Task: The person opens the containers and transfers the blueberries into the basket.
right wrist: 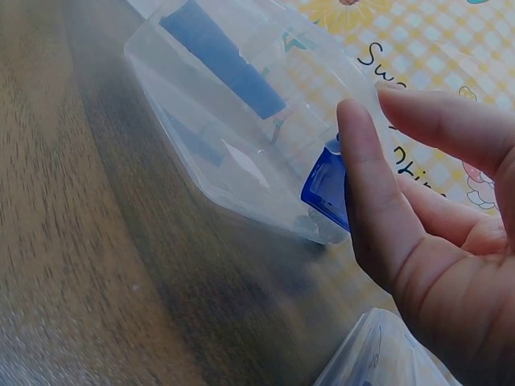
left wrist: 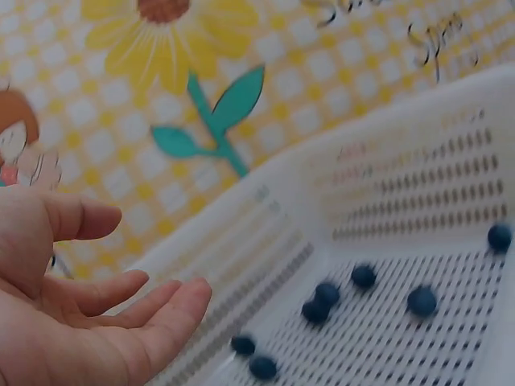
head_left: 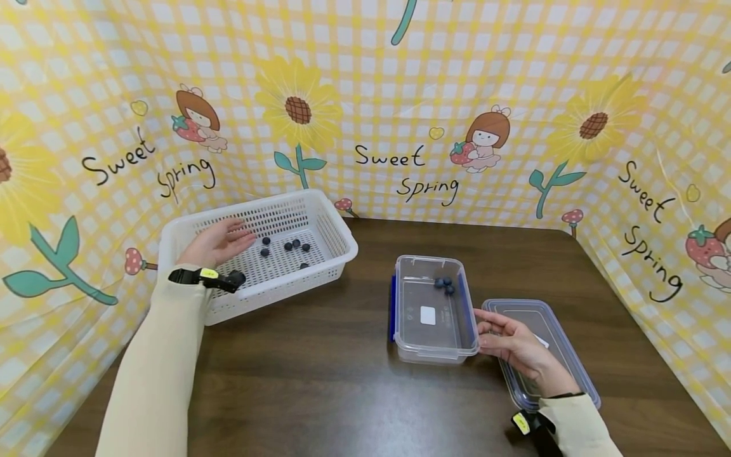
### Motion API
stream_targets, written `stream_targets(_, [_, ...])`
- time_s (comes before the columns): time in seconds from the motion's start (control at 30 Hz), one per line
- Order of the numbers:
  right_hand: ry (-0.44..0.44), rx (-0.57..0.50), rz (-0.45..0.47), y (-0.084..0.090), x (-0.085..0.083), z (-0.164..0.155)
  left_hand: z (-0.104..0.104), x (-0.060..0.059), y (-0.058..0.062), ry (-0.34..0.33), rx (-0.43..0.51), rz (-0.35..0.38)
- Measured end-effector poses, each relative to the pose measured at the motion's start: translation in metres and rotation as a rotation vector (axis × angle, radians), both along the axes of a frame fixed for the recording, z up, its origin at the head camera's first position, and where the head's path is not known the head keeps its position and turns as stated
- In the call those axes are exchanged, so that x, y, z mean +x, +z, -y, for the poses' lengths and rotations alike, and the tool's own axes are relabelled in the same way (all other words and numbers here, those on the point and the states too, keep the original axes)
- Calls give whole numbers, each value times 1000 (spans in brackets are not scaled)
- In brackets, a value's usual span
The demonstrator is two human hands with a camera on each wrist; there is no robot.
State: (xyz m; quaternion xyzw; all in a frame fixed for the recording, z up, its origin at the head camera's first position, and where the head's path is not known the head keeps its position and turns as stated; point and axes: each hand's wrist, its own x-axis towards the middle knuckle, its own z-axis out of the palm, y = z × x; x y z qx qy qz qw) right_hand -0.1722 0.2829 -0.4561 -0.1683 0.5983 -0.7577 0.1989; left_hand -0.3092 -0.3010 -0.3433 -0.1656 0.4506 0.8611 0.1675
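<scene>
Twice: backdrop [head_left: 400, 95] lettering "Sweet Spring"

Backdrop [head_left: 365, 76]: yellow-and-white gingham check, printed with yellow sunflowers with brown centres, teal stems and leaves, small red-capped mushrooms, cartoon figures with reddish-brown hair holding red strawberries, and black script lettering.

Table [head_left: 320, 381]: dark brown wood grain.

Basket [head_left: 337, 251], near the table's left edge: white, perforated floor and walls. Blueberries [head_left: 292, 244] inside it: dark blue, nearly black.

Container [head_left: 431, 346], at the table's centre: clear and colourless, blue clasps [right wrist: 326, 189] on its sides, a white label patch on its floor. Three dark blue berries [head_left: 444, 285] within.

Lid [head_left: 556, 327], towards the right edge: clear, bluish rim.

Sleeves [head_left: 154, 374]: pale cream. Wrist devices [head_left: 208, 276]: black with yellow tags.
</scene>
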Motion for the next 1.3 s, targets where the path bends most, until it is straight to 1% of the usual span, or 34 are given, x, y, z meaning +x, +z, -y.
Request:
stream_targets(0.1, [-5, 4, -3, 1, 0, 0, -19, -3, 9, -40, -21, -57])
stream_targets(0.23, [-6, -1, -7, 1, 0, -1, -52, -8, 17, -88, -89, -124])
stream_targets(0.3, [-4, -4, -7, 1, 0, -1, -70, -9, 19, -114, -133, -153])
stream_targets(0.4, [0, -8, -6, 1, 0, -1, -97, -9, 21, -170, -185, -212])
stream_targets(0.53, [-3, -7, -7, 2, 0, -2, -133, -11, 22, -252, -200, -281])
stream_targets(0.6, [-3, -6, -11, 2, 0, -1, -150, -10, 23, -283, -186, -289])
stream_targets(0.67, [1, -8, -13, 2, -1, -1, -167, -9, 22, -300, -172, -288])
stream_targets(0.73, [6, -12, -15, 1, 0, -1, -181, -5, 21, -324, -167, -283])
stream_targets(0.87, [6, -4, -15, 1, 1, -1, -206, 1, 13, -379, -183, -302])
stream_targets(0.97, [-5, 7, -19, 1, 2, -2, -226, 5, 5, -421, -192, -305])
stream_targets(1.17, [10, -14, -33, 0, 2, -1, -266, 16, -13, -520, -193, -249])
stream_targets(1.3, [24, -24, -34, 0, 2, 0, -290, 21, -27, -571, -237, -230])
